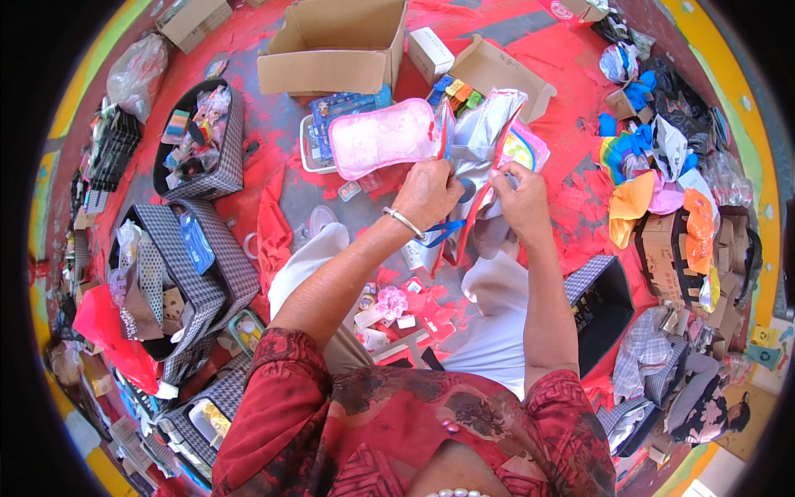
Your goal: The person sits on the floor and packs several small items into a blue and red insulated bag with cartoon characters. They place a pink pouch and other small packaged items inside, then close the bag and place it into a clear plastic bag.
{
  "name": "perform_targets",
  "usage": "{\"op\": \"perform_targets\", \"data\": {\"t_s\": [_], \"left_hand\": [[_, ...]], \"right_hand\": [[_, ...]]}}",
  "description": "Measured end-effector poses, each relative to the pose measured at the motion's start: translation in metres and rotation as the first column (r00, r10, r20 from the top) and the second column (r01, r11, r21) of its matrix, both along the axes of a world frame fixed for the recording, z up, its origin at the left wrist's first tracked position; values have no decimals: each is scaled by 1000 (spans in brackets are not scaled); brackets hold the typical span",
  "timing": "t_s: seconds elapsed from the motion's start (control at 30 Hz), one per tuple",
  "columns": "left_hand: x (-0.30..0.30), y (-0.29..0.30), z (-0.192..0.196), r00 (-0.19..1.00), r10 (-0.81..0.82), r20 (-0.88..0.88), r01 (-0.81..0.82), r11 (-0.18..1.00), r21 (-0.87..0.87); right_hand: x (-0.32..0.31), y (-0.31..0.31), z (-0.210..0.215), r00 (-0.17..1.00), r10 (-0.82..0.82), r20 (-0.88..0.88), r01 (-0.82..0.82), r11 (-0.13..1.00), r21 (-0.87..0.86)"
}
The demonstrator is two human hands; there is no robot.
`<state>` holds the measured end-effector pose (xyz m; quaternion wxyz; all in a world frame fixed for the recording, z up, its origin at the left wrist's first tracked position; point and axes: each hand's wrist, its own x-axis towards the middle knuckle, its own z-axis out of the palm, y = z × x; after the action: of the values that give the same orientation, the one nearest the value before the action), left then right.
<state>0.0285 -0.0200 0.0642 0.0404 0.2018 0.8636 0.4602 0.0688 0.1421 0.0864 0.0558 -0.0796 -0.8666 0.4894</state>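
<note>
Foil bag [479, 132], silver with red edges, was at centre, clamped by the left hand [431, 194] at its left side and pinched by the right hand [523, 200] at its right. Because it looked thin, hard, uneven pulling risked tearing it and spilling any contents. A pink case [381, 139] crowded the left and a cardboard box [325, 73] the far side; barer floor [577, 141] offered room to the right.

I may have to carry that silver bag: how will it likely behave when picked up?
The silver bag is probably floppy, as it creases between the left hand and right hand. Its shiny surface may be slippery. Its weight is hard to judge.
</note>
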Motion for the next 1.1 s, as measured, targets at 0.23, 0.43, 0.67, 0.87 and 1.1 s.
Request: {"op": "perform_targets", "data": {"t_s": [0.23,0.43,0.67,0.87,1.1], "left_hand": [[0,-1,-1,997,-10,-75,10,1000,-2],[4,3,-2,996,32,-86,-36,998,-49],[13,8,-4,952,-102,-290,82,993,-81],[17,11,-6,949,-88,-304,68,995,-77],[6,5,8,998,-7,-67,10,999,41]], "right_hand": [[-4,-3,-1,988,-150,-40,154,980,126],[-2,-10,1,997,53,50,-53,999,-12],[-3,8,7,958,-240,-160,276,922,272],[3,0,0,988,-18,-154,104,812,575],[-6,14,8,955,-296,-34,260,884,-389]]}}
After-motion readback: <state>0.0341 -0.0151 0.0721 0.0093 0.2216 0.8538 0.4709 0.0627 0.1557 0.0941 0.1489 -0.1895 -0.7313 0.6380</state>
